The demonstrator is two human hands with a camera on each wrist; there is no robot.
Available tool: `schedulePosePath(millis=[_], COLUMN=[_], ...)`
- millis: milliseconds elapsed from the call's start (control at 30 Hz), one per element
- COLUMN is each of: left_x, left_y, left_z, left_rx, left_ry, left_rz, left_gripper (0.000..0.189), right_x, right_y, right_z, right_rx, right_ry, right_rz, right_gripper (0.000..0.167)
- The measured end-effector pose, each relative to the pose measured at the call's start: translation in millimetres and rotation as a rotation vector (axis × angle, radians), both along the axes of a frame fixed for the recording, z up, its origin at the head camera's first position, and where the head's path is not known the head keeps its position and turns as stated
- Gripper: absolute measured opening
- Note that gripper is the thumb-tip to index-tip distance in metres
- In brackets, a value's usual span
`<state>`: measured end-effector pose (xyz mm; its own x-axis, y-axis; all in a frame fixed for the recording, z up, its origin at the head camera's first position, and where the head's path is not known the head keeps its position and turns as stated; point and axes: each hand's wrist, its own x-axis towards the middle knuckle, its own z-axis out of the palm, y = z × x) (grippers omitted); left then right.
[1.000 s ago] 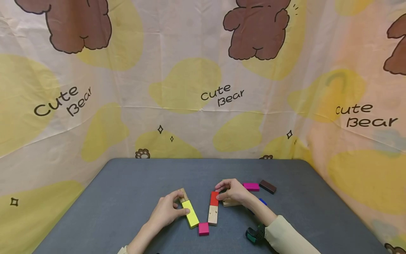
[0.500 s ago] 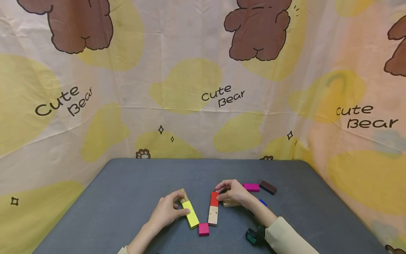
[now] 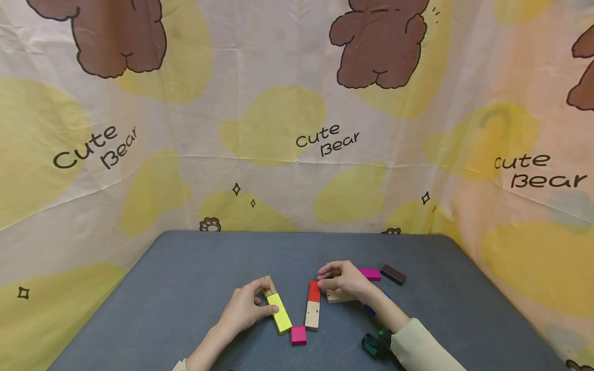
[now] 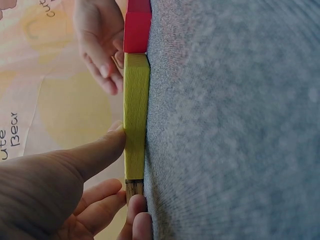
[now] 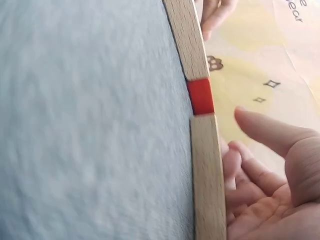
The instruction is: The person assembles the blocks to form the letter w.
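My left hand [image 3: 244, 307] lies along a line of blocks, its thumb against a yellow block [image 3: 279, 313] and its curled fingers at a plain wooden block [image 3: 268, 286] touching the yellow one's far end. In the left wrist view the thumb meets the yellow block's [image 4: 136, 120] upper edge. A pink block [image 3: 299, 336] sits by its near end. To the right, a red block [image 3: 314, 291] adjoins another plain wooden block [image 3: 312, 316], forming a second line. Just right of the red block, my right hand [image 3: 345, 278] has its fingers loosely bent, with a gap between thumb and red block [image 5: 201, 97] in the right wrist view.
A plain wooden block [image 3: 337, 296] lies partly under my right hand. Behind it are a magenta block [image 3: 371, 274] and a dark brown block [image 3: 393, 274]. A blue block [image 3: 370, 310] is mostly hidden by my forearm. A printed cloth [image 3: 260, 129] hangs behind the table.
My right hand has shifted slightly to the right, its thumb coming away from the red block. The left hand and the blocks stay where they were.
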<state>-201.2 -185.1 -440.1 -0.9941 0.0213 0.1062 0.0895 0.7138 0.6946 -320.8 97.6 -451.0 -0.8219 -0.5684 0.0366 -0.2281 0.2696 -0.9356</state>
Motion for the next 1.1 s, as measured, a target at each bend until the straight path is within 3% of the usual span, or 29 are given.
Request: schedulePosePath(millis=[100, 233, 367, 567, 867, 1100], left_x=[-0.4, -0.8, 1.1, 1.4, 1.5, 0.0], left_y=[-0.9, -1.1, -0.4, -0.5, -1.0, -1.6], left_z=[-0.9, 0.6, -0.2, -2.0, -2.9, -2.0], left_rx=[0.005, 0.010, 0.012, 0.010, 0.020, 0.007], left_ry=[0.000, 0.012, 0.016, 0.011, 0.023, 0.003], left_rz=[-0.002, -0.004, -0.001, -0.003, -0.021, -0.009], left_gripper=[0.059, 0.060, 0.060, 0.060, 0.059, 0.059], right_x=[-0.4, 0.2, -4.1, -11.0, -17.7, -18.4], right_y=[5, 13, 22, 35, 39, 37], right_z=[6.5, 21.9, 26.2, 20.8, 12.2, 16.8], right_rx=[-0.045, -0.050, -0.028, -0.048, -0.009, 0.005], right_ry=[-0.005, 0.069, 0.127, 0.116, 0.090, 0.078], right_rz=[-0.016, -0.070, -0.136, -0.160, -0.096, -0.137], right_gripper=[0.037, 0.034, 0.031, 0.040, 0.053, 0.047])
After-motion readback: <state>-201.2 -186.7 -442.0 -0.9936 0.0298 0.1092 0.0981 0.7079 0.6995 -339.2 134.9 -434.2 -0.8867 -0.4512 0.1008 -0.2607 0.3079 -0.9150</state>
